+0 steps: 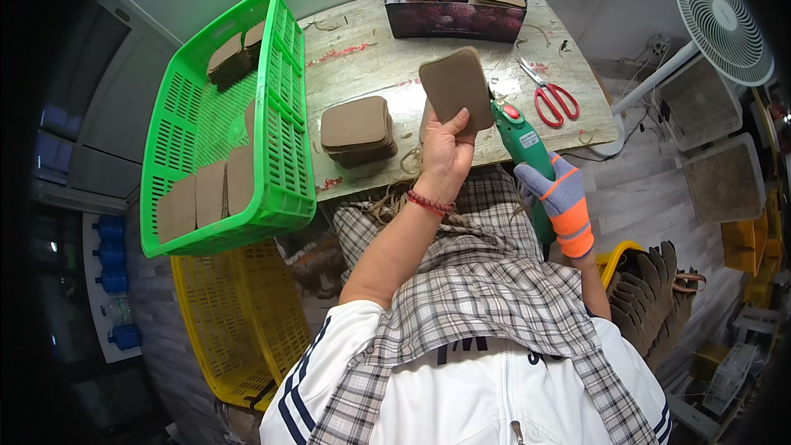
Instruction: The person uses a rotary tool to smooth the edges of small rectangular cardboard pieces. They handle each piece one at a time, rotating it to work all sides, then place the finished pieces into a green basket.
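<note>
My bare left hand (447, 151) is closed on a brown rounded-corner pad (455, 82), thumb on its face, held up over the table. In a grey and orange glove, my right hand (559, 198) wraps round a green handheld power cutter (521, 136) with a red button. The cutter's tip meets or nearly meets the pad's right edge; its blade is too small to make out. Left of my left hand lies a stack of similar brown pads (357, 128). Red-handled scissors (554, 100) rest beyond the cutter, to its right.
A green plastic basket (286, 107) with brown pads stands at the left, above a yellow basket (202, 313). At the table's back is a dark box (453, 21) of stacked pads. A white fan (723, 21) stands right. Trimmed strips and threads litter the worn table (354, 41).
</note>
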Available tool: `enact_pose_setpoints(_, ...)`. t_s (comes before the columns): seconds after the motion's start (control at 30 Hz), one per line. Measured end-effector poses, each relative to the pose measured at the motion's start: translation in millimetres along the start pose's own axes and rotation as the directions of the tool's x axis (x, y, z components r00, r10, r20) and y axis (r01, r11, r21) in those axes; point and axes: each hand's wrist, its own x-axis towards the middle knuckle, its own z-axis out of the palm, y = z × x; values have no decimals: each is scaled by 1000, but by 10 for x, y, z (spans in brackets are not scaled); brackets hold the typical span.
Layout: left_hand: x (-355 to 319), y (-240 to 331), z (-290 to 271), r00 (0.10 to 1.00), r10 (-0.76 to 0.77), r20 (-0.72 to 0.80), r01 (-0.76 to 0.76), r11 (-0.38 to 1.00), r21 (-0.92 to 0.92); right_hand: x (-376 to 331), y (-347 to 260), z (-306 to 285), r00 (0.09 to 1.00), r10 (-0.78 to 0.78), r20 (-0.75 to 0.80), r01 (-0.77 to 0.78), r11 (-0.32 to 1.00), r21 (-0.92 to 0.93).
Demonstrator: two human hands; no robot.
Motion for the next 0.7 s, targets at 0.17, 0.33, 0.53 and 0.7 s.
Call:
enact_pose_setpoints(0.17, -139, -45, -69, 998, -12, 56, 5, 992, 126, 4, -137, -38, 1000, 7, -15, -6, 999, 35)
enact_pose_setpoints(0.33, -167, 162, -143, 996, -23, 81, -1, 959, 284, 0, -186, -146, 999, 30, 12, -30, 1000, 7)
enact_pose_setpoints(0.53, -66, 712, -88, 990, -20, 142, -61, 837, 543, -37, -237, -236, 991, 23, 133, -17, 999, -47)
enact_pose_setpoints(0.7, -13, 1055, -31, 978, -132, 164, -31, 679, 733, -48, -262, -188, 984, 30, 177, -11, 994, -111)
